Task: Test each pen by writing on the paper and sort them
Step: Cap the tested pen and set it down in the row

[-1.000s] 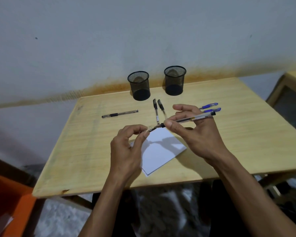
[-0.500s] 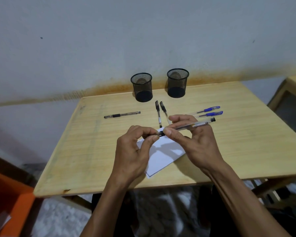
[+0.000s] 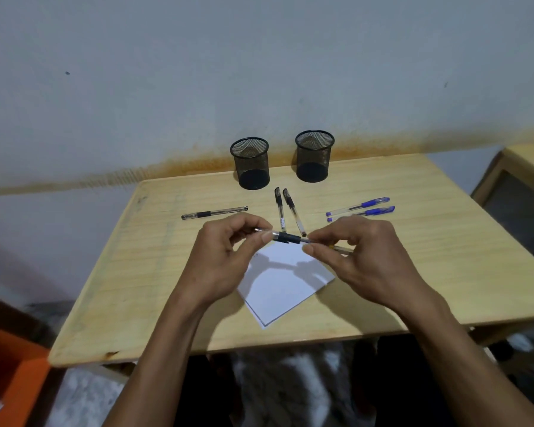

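Closest in, lower middle of the frame, the white paper [image 3: 285, 280] lies angled on the wooden table [image 3: 429, 272], right under the hands so a scribble test is easy. Just above it, the left hand [image 3: 225, 260] and right hand [image 3: 359, 257] share 1 black gel pen [image 3: 289, 238], held level: left grip pinches the cap end, right grip pinches the barrel, probably to pull the cap or push it on. Further up, 2 black pens [image 3: 285, 211] sit center, 1 more black pen [image 3: 214, 212] left, 2 blue pens [image 3: 360, 208] right. At the back stand 2 mesh pen cups [image 3: 253, 163], both look empty, presumably for sorting.
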A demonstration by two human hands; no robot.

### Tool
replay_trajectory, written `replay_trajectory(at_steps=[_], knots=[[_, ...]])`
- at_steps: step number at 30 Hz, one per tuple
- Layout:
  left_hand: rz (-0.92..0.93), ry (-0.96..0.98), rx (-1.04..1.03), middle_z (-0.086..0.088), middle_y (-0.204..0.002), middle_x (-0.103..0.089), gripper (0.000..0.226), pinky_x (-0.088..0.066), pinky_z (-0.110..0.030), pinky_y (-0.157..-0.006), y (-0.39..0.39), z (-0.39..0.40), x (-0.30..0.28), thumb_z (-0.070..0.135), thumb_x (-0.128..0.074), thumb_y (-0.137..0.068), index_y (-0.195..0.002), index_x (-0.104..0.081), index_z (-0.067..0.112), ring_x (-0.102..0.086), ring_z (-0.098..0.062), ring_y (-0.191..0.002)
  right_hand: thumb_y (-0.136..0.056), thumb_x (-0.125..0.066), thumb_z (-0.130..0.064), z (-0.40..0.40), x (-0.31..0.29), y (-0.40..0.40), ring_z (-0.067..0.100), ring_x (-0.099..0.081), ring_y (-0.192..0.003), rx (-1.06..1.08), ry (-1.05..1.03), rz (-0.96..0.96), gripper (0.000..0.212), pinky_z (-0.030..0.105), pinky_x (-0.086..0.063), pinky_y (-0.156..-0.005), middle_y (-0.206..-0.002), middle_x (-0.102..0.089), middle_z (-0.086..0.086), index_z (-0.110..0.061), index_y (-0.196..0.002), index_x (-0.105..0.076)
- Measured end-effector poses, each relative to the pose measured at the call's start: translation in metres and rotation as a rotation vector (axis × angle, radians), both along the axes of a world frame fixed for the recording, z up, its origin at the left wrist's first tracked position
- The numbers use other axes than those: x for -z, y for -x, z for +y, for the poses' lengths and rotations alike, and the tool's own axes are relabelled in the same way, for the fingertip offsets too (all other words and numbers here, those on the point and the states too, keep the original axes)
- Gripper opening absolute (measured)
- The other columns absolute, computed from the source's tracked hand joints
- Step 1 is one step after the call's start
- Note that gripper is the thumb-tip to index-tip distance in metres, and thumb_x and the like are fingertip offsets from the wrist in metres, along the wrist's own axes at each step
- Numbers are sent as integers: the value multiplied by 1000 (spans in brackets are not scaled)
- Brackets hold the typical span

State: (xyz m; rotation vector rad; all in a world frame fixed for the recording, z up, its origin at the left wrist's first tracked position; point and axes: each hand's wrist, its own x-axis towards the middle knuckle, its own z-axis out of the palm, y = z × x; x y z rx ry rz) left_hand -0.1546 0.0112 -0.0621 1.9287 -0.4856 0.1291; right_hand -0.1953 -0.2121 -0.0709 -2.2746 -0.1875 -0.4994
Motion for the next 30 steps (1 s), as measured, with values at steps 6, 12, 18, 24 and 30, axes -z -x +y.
replay_trajectory(at_steps=[6,12,18,24,30], knots=[[-47,-41,-118,8,-88,-70,24,-50,-20,-83,-21,-4,4,30,-75,-86,-108,-72,21,-66,-8,-87,-88,-77,-37,18,9,-16,17,-55,-94,59,85,61,13,40,-48,-74,-84,-66,-10,-26,-93,-81],[-12,-444,-316,6,-122,-67,51,-45,-37,-97,-21,16,63,54,-62,-88,-125,-63,20,-54,-16,-119,-89,-74,-38,15,8,-60,16,-66,-77,329,-154,228,19,30,-47,-66,-76,-72,-7,-20,-84,-80],[-46,-612,-337,0,-136,-60,64,-36,-50,-108,-28,20,96,68,-41,-91,-124,-65,18,-49,-18,-129,-88,-68,-34,26,25,-123,29,-65,-83,517,14,418,19,41,-53,-84,-78,-71,2,-18,-80,-75],[-76,-618,-347,5,-145,-51,63,-22,-44,-118,-27,20,102,66,-42,-92,-131,-61,20,-38,-12,-138,-92,-63,-34,35,45,-145,29,-59,-106,628,183,433,21,44,-37,-92,-98,-72,6,-16,-98,-71],[-107,-607,-351,6,-146,-50,66,-18,-41,-120,-28,20,107,67,-39,-90,-132,-61,20,-35,-10,-140,-96,-60,-41,34,49,-147,27,-52,-113,669,293,399,29,44,-36,-91,-95,-70,6,-17,-95,-76]])
